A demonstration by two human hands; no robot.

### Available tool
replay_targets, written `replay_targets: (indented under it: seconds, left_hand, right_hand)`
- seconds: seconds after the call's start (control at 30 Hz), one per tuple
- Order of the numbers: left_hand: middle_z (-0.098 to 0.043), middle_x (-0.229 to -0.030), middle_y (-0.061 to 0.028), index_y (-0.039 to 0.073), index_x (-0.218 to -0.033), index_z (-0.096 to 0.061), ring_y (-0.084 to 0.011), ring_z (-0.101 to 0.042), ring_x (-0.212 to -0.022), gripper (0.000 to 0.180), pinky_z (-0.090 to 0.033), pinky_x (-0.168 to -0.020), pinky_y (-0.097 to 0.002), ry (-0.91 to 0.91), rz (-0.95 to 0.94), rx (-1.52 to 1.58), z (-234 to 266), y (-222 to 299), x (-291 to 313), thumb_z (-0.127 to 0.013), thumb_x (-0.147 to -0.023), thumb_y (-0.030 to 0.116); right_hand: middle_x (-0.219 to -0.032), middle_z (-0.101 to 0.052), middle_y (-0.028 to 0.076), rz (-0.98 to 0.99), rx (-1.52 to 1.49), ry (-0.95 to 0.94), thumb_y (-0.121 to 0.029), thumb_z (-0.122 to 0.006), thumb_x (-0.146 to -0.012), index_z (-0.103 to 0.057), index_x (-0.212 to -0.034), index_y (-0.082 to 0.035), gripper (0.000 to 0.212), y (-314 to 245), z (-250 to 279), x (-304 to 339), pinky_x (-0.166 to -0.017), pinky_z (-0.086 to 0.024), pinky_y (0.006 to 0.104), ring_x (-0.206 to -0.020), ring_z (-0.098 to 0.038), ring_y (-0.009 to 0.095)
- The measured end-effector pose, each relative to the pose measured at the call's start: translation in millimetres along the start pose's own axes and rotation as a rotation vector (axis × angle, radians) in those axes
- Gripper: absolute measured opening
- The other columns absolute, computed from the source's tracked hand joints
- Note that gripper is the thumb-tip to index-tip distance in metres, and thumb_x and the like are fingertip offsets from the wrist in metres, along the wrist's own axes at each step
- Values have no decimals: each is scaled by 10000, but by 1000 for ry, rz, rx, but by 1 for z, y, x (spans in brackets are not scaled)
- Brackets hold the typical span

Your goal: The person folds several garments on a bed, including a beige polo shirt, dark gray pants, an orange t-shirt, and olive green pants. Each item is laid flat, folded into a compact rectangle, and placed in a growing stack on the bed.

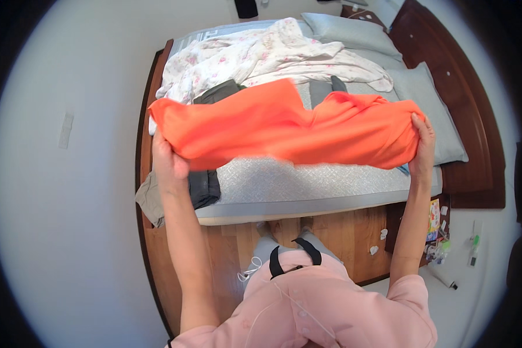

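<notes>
I hold a bright orange garment (284,130) stretched out wide above a bed (307,185). My left hand (167,162) grips its left end. My right hand (424,144) grips its right end. The cloth hangs in loose folds between the two hands and hides part of the bed behind it.
A white floral garment (261,55) lies spread at the far side of the bed, beside grey pillows (423,98). Dark grey and khaki clothes (200,188) hang off the near left corner. A dark wooden headboard (464,87) runs along the right. Small items (438,232) lie on the floor at right.
</notes>
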State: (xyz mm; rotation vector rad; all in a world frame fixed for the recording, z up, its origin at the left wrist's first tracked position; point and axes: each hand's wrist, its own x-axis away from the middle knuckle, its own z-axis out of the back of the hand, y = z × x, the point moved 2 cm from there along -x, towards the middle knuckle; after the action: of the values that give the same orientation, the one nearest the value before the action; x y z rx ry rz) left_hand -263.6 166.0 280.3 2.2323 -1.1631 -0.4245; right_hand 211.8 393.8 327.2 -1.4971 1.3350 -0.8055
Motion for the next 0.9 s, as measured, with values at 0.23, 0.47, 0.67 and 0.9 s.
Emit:
replay_targets:
  seconds: [0.23,0.47,0.67,0.9]
  left_hand:
    - [-682,-1191,-141,6,-1204,-589,-290,-690,-1076,312,-584,-930,-476,306,-80,-253,5,-17,-19,-552,-1062,281]
    - [-683,-876,-156,-17,-1018,-573,-289,-707,-815,183,-619,-771,-438,339,79,-408,11,0,-38,-606,-1024,163]
    - [-619,-1202,-220,-145,-1355,-466,-257,-670,-1019,438,-595,-893,-340,146,28,-334,-48,46,-29,-592,-964,6]
    - [-710,-1028,-134,-106,-1209,-626,-206,-707,-920,302,-560,-925,-337,69,-203,-937,-100,72,0,-638,-969,77]
  right_hand:
    - [-1031,-702,52,-26,-8,96,-160,-585,-1035,-657,-1065,-22,158,-4,77,-14,-874,-517,267,-919,-660,114]
    - [-1104,-711,147,-410,-397,-186,-138,-561,-1041,-638,-1141,41,220,-5,125,-91,-907,-584,345,-1000,-697,203]
    - [-1138,-693,213,-304,-668,-506,-68,-531,-1033,-595,-1170,117,239,-21,117,-158,-884,-626,385,-998,-717,255]
    - [-1177,-637,301,-318,-781,-683,37,-482,-1002,-544,-1182,193,247,-71,73,-196,-939,-614,408,-1050,-685,358]
